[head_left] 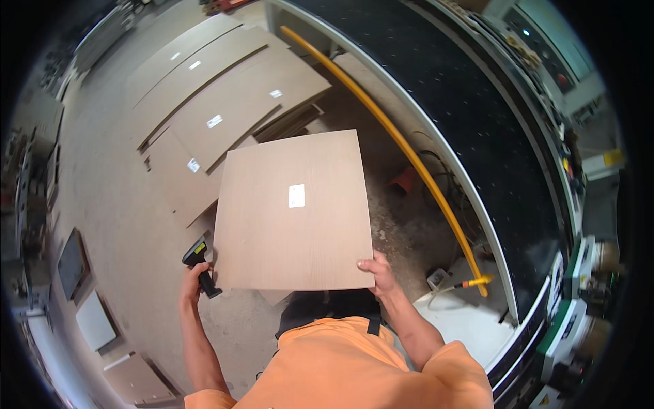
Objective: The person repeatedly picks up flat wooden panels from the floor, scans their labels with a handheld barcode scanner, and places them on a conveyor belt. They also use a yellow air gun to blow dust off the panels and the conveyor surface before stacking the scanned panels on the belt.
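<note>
Squarish board in hand, scanner alongside

Out in front of the body, above the floor (109,157): a board (294,223), pale beige-brown, roughly square, with one small white label (296,193) above the middle; flat and thin, fine straight grain running away from the body, crisp corners. Clamped on the near right corner: the right hand (380,274), thumb on top, fingers underneath; closed round the grip of a black plastic scanner (195,255): the left hand (195,275), just beside the near left corner; cannot tell whether also touching the board.

Past the far and left edges: overlapping stacks (231,92) of similar sheets, some labelled; along the right, a long yellow bar (417,162), then a speckled black top (470,88) with a pale rim. Widest room on the left, over smooth grey floor toward flat panels (95,319); tighter on the right, between board and bar.
</note>
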Demonstrator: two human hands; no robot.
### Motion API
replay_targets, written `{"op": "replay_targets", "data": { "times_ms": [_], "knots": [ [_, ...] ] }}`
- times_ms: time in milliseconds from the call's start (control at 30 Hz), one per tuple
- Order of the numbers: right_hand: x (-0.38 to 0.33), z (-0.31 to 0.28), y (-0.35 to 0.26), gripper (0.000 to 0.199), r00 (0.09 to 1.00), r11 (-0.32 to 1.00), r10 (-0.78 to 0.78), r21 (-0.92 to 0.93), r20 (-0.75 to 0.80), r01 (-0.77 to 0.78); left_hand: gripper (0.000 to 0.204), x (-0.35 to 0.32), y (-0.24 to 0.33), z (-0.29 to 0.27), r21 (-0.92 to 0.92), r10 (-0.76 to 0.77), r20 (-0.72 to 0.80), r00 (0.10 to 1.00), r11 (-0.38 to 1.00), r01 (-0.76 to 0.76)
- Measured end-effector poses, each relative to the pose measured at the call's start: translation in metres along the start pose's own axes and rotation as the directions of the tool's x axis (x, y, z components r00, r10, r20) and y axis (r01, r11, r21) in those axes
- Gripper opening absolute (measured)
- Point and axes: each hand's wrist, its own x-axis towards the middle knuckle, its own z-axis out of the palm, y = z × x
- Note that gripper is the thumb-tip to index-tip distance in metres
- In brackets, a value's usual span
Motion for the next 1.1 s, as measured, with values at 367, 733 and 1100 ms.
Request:
{"op": "replay_targets", "data": {
  "times_ms": [367, 733, 1100],
  "knots": [
    [-0.154, -0.150, -0.048, 0.053, 0.886, 0.916, -0.395, -0.027, -0.244, 0.400, 0.047, -0.018, 0.062, 0.187, -0.214, 0.231, 0.735, 0.637, 0.971, -0.105],
    [-0.141, -0.372, -0.137, 0.041, 0.722, 0.861, -0.276, 0.171, -0.635, 0.479, 0.051, -0.063, 0.109, 0.442, 0.169, -0.051, 0.871, 0.489, 0.965, -0.201],
    [-0.137, -0.337, -0.111, 0.044, 0.624, 0.820, -0.289, 0.148, -0.726, 0.552, 0.051, -0.220, 0.065, 0.683, 0.458, -0.551, 0.832, 0.065, 0.616, -0.641]
  ]
}}
